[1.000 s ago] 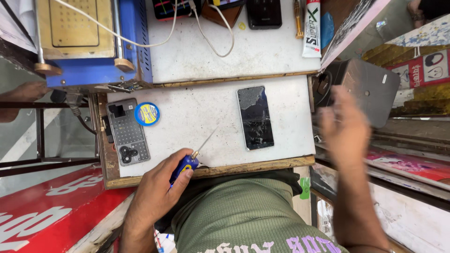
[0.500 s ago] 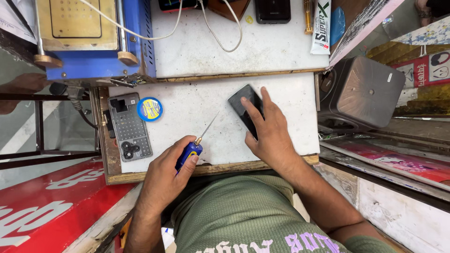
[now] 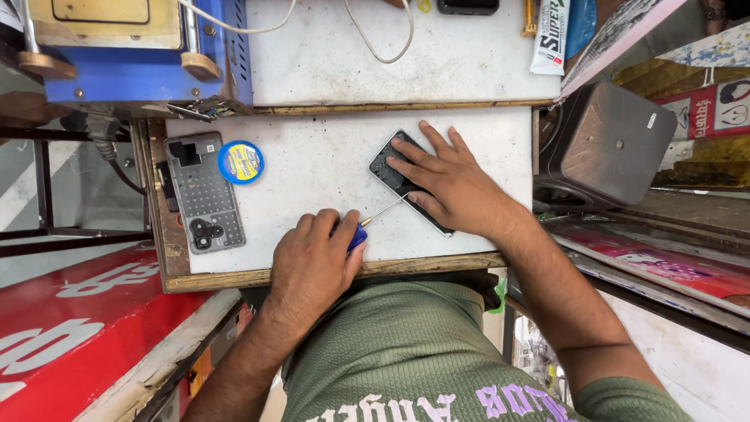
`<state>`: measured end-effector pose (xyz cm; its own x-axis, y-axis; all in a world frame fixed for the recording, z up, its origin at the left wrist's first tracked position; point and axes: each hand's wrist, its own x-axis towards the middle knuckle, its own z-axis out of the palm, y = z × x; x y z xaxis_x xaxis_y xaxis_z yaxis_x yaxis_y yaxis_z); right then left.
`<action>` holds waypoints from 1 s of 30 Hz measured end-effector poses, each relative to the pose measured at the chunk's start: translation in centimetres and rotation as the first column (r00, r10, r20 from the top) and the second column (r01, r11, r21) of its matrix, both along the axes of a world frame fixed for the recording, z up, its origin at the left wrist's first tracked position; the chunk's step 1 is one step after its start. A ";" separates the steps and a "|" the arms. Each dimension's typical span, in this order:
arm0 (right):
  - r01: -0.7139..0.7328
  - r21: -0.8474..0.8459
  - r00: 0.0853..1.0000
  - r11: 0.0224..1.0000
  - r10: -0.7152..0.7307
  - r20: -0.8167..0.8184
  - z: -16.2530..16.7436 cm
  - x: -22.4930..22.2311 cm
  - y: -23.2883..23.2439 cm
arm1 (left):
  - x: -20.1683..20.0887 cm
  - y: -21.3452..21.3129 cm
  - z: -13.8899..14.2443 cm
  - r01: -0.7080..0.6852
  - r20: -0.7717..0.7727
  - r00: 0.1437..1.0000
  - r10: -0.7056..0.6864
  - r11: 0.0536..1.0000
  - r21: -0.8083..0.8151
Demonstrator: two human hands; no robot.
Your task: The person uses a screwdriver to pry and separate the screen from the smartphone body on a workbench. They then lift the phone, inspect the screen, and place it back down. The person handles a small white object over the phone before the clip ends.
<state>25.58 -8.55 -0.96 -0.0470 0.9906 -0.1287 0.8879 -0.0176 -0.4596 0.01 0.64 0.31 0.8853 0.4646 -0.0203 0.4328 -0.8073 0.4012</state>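
Two hands on the bench, one phone pinned, one screwdriver poised.

The right hand [image 3: 453, 184] lies fingers spread and flat across the dark phone [image 3: 391, 168], hiding most of it; only the upper left corner and a sliver of the lower edge show, lying at a slant on the white worktop [image 3: 320, 168]. That visible face is dark and mottled, seemingly scuffed or dusty, though it is hard to be sure from up here. The left hand [image 3: 312, 262] is curled tight around the blue-handled screwdriver [image 3: 375, 219], handle nearly buried in the fist, thin shaft reaching to the phone's edge under the right thumb. The exact tip contact is hidden. Off to the left sit a grey phone back cover [image 3: 199, 191] and a round blue-and-yellow tin [image 3: 241, 162], well apart from both hands.
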 end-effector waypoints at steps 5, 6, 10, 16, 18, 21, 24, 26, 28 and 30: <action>0.002 -0.029 1.000 1.000 -0.002 0.020 -0.6 0.1 -0.4 | 0.2 0.3 0.2 0.028 -0.042 0.999 -0.029 1.000 -0.006; 0.002 -0.036 1.000 0.999 -0.001 0.019 -0.7 0.1 -0.4 | 0.3 0.3 0.3 0.027 -0.054 0.998 -0.028 1.000 -0.013; 0.005 -0.041 0.999 0.999 -0.004 0.036 -1.1 0.3 -0.4 | 0.5 0.5 0.2 0.048 -0.137 0.989 -0.055 0.997 -0.055; 0.010 -0.043 0.999 0.999 -0.008 0.046 -1.3 0.2 -0.5 | 0.4 0.3 0.1 0.016 -0.111 0.994 -0.021 0.999 -0.045; 0.009 -0.041 0.999 0.999 -0.007 0.047 -1.3 0.3 -0.5 | 0.5 0.3 0.1 -0.007 -0.114 0.993 0.000 0.998 -0.060; 0.006 -0.046 0.999 0.999 -0.004 0.048 -1.3 0.4 -0.5 | 0.6 0.2 0.0 -0.032 -0.118 0.993 0.023 0.997 -0.068; 0.003 -0.049 0.999 0.999 0.000 0.051 -1.3 0.4 -0.5 | 0.6 0.2 0.1 -0.053 -0.105 0.993 0.045 0.996 -0.073; 0.003 -0.050 0.999 0.999 0.000 0.049 -1.3 0.4 -0.6 | 0.7 0.2 0.1 -0.073 -0.100 0.993 0.065 0.995 -0.072; 0.001 -0.044 0.999 0.999 0.001 0.047 -1.3 0.4 -0.6 | 0.7 0.1 0.1 -0.088 -0.095 0.992 0.081 0.993 -0.072; 0.001 -0.043 0.999 0.999 0.001 0.044 -1.3 0.5 -0.6 | 0.7 0.1 0.1 -0.101 -0.089 0.992 0.095 0.992 -0.071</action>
<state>26.07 -9.10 -2.26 -0.0402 0.9841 -0.1729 0.9072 -0.0366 -0.4191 0.72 0.73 0.42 0.8292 0.5432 -0.1318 0.5434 -0.7281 0.4177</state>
